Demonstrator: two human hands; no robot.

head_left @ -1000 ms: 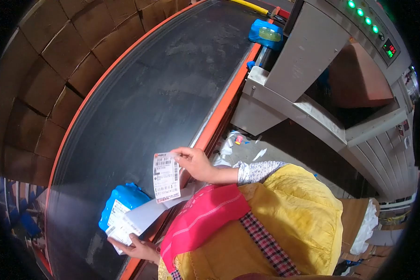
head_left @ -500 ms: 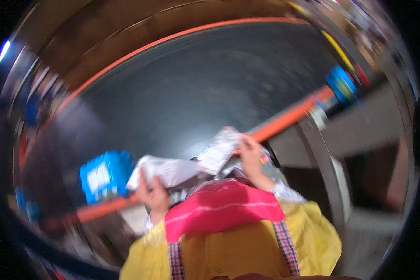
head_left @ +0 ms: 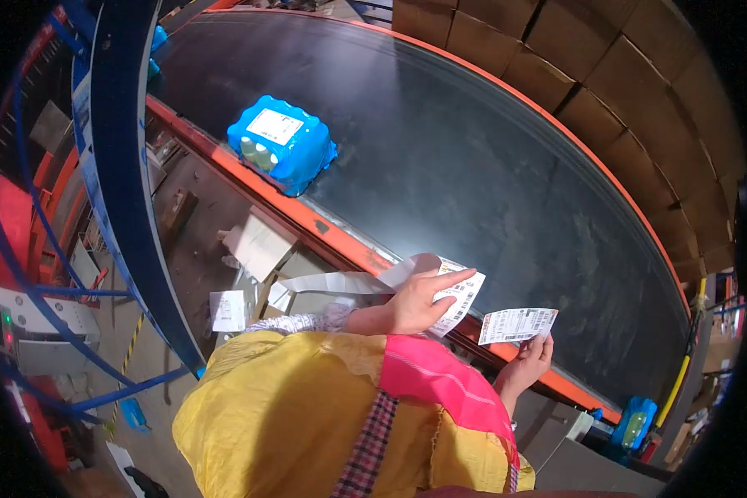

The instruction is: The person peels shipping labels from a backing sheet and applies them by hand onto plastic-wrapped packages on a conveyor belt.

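Note:
My left hand (head_left: 419,303) is closed on a strip of printed labels (head_left: 461,295), its index finger stretched across the white surface. A pale length of label backing (head_left: 332,283) trails left from it. To the right, my right hand (head_left: 527,365) pinches a single printed label (head_left: 516,324) by its lower right corner. The two labels are apart, above the near orange edge of the conveyor belt. Up the belt to the left sits a blue plastic-wrapped pack of bottles (head_left: 286,153) with a white label on top.
The dark conveyor belt (head_left: 440,166) has an orange rim (head_left: 249,173). Stacked cardboard boxes (head_left: 614,116) line its far side. Another blue-wrapped pack (head_left: 635,422) stands at lower right. A curved dark post (head_left: 120,149) rises at left, near a white machine (head_left: 50,332).
My view has swung left, bringing the left pack and the post into fuller sight. Both hands still hold label paper; the right hand's label now lies apart from the left hand's strip.

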